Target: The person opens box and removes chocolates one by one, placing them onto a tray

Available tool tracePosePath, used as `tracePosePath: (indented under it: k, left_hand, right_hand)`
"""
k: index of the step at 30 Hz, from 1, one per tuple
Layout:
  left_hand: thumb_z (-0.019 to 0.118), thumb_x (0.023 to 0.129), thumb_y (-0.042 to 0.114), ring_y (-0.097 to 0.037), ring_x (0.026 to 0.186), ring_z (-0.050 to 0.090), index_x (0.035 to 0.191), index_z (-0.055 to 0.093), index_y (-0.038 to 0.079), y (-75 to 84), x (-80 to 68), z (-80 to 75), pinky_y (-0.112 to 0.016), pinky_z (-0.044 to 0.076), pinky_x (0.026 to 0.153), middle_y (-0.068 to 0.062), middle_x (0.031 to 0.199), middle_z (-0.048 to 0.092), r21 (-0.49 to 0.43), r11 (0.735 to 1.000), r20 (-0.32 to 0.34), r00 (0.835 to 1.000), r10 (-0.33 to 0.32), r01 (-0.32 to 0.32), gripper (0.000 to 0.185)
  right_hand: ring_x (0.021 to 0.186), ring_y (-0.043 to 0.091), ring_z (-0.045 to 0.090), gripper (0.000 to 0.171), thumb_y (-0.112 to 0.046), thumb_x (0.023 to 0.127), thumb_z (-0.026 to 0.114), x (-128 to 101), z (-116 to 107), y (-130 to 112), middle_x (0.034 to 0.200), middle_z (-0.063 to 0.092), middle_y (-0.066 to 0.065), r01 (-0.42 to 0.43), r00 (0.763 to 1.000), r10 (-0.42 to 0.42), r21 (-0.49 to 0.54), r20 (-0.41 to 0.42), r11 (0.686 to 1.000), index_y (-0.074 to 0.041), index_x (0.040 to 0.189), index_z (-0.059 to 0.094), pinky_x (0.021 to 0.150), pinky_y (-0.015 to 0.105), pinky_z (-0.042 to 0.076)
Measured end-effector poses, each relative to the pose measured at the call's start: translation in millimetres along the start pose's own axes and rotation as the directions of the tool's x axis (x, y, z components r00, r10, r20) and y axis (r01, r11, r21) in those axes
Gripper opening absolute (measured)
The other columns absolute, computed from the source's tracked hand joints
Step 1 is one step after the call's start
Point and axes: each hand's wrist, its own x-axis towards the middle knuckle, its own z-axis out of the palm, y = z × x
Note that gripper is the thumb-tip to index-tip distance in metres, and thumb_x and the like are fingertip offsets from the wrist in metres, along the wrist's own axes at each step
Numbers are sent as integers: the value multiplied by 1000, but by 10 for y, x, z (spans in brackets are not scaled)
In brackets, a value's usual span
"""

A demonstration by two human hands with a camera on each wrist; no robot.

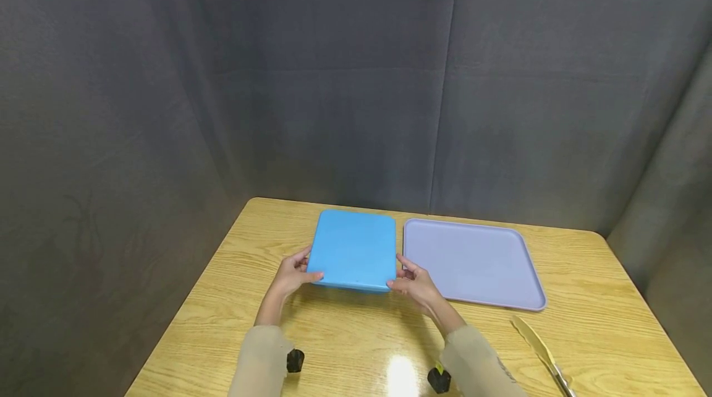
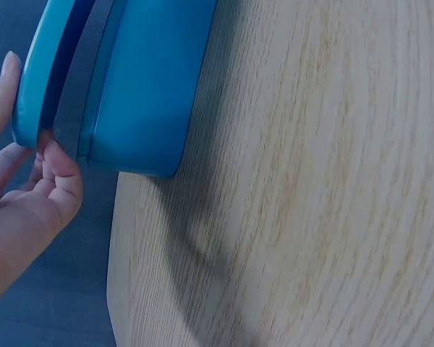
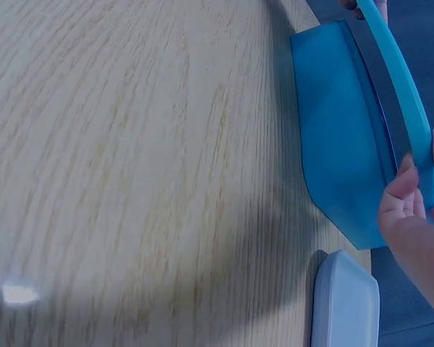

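A flat blue box (image 1: 353,248) with a lid stands on the wooden table (image 1: 345,335), its near edge slightly raised. My left hand (image 1: 292,273) pinches its near left corner, and my right hand (image 1: 414,282) pinches its near right corner. In the left wrist view the fingers (image 2: 54,170) sit at the lid's rim, where a grey strip shows between the lid and the deeper blue box (image 2: 137,87). In the right wrist view the right hand (image 3: 412,217) holds the thin lid edge, which stands a little apart from the blue box (image 3: 340,144).
A lavender tray (image 1: 473,264) lies right beside the box; its corner shows as the lavender tray (image 3: 343,303) in the right wrist view. A pale yellow blade-like tool (image 1: 536,344) lies near the table's front right edge. Dark curtains enclose the table.
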Motion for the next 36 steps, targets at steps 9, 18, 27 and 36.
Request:
tracePosePath:
  k: [9, 18, 27, 36]
  left_hand:
    - [72, 72, 0, -15, 67, 31, 139, 26, -1, 88, -136, -72, -21, 35, 58, -11, 88, 36, -29, 999, 145, 989, 22, -18, 81]
    - [70, 74, -1, -10, 58, 25, 140, 18, -3, 193, -285, -92, -20, 32, 57, -8, 84, 30, -21, 999, 232, 972, 39, -35, 84]
    - [75, 70, 6, -12, 59, 26, 139, 19, -6, -9, -327, -69, -19, 28, 50, -5, 79, 30, -6, 991, 229, 965, 130, -132, 90]
    - [77, 67, 7, -12, 59, 27, 140, 23, 0, -83, -382, -58, -20, 28, 51, -4, 76, 30, 50, 990, 193, 974, 119, -131, 91]
  right_hand:
    - [59, 7, 43, 83, 8, 77, 63, -65, -108, 43, 84, 43, 3, 26, 991, -14, -91, 130, 996, -8, 143, 16, 57, 23, 39]
    - [62, 5, 50, 94, 10, 75, 64, -126, -167, 90, 82, 49, 1, 50, 973, -33, -66, 227, 997, -10, 145, 3, 54, 20, 38]
    - [70, 8, 51, 97, 13, 74, 63, -209, -184, 94, 89, 43, 2, 46, 959, -32, -44, 283, 998, -6, 144, -2, 70, 26, 50]
    - [70, 10, 54, 97, 13, 75, 62, -313, -162, 83, 92, 43, 5, 73, 949, -45, -78, 313, 994, -6, 143, -4, 72, 28, 51]
